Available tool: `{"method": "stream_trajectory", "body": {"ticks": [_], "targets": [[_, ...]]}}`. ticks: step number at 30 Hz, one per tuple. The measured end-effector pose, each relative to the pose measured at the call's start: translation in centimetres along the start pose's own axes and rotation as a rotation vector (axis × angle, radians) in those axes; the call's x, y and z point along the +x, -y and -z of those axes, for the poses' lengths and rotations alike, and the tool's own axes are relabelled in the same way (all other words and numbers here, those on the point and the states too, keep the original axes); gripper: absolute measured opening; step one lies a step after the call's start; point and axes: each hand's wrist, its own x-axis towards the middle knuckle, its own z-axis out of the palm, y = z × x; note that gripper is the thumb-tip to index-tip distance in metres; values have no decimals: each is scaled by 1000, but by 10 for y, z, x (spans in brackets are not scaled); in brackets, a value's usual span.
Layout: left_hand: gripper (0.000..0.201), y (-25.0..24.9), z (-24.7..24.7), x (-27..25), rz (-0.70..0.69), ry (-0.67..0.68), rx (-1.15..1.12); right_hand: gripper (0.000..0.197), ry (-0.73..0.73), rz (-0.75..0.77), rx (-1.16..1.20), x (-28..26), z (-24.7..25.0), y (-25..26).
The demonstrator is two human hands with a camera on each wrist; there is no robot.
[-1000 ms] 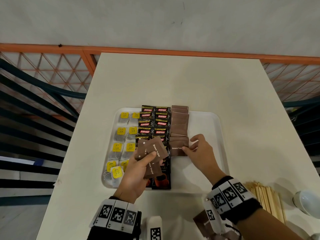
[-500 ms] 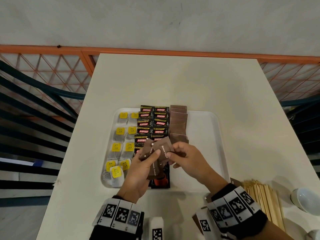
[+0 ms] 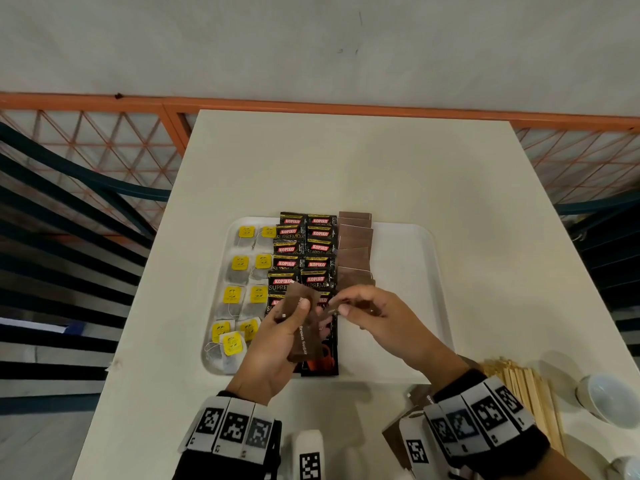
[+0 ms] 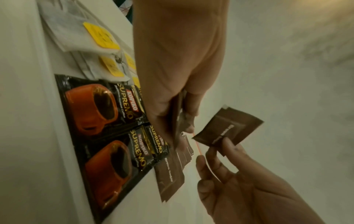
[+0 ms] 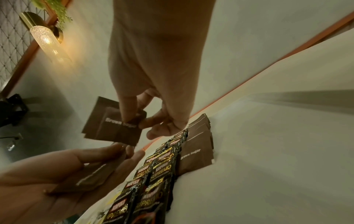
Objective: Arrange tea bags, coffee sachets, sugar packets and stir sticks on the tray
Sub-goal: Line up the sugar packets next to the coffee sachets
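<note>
sugar packets in both hands above the tray

left hand (image 3: 277,344) grips a small stack of brown sugar packets (image 3: 303,327), thumb on top, fingers curled underneath, held over the near middle of the tray (image 3: 412,258). right hand (image 3: 377,320) pinches a single brown sugar packet (image 4: 228,127) between thumb and fingertips, just right of the left hand's stack, lifted off the tray. in the head view this packet is mostly hidden by the fingers; both wrist views show it clearly.

white tray sits on a cream table (image 3: 346,168). left part of the tray: tea bags (image 3: 242,282) with yellow tags in two columns running near to far. middle: black kopiko coffee sachets (image 3: 304,251) in two overlapping columns. just right of them: a column of brown sugar packets (image 3: 355,244) laid overlapping, far end poking over the tray's far rim. right part of the tray is bare white.

wooden stir sticks (image 3: 526,393) lie in a bundle on the table, near right, off the tray. a white cup (image 3: 606,396) sits right of them near the table edge. more brown packets (image 3: 419,396) lie on the table under the right wrist, partly hidden.
</note>
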Motion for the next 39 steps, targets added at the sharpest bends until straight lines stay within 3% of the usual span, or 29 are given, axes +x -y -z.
{"method": "stream_trajectory", "body": {"ticks": [3,6,9,11,14,18,21,25,33,39], "targets": [[23,0,-1,-2,46,51,38,23,102,50,25,-2,-2,-2],[27,0,-2,-2,31,29,51,29,80,32,-62,-3,-3,-6],[33,1,-2,2,-22,-47,-11,20,29,-103,18,-6,-7,-5],[27,0,-2,4,-52,-65,-32,26,89,-217,106,-11,-9,-2],[17,-1,-3,4,-84,-90,-46,28,148,-227,112,-14,-16,-1],[18,-1,-5,-1,-80,-79,0,11,-39,-236,181,-10,-24,-10],[28,-1,-5,-4,-62,-71,40,12,-165,-246,344,-11,-19,-16],[26,-2,-2,-4,-5,-70,-55,15,-300,-256,369,-11,-5,-28],[30,-8,5,-9,65,-17,-200,8,-403,-344,78,-7,7,-54],[38,-6,4,-12,35,30,-117,11,-450,-330,-103,3,-3,-59]]}}
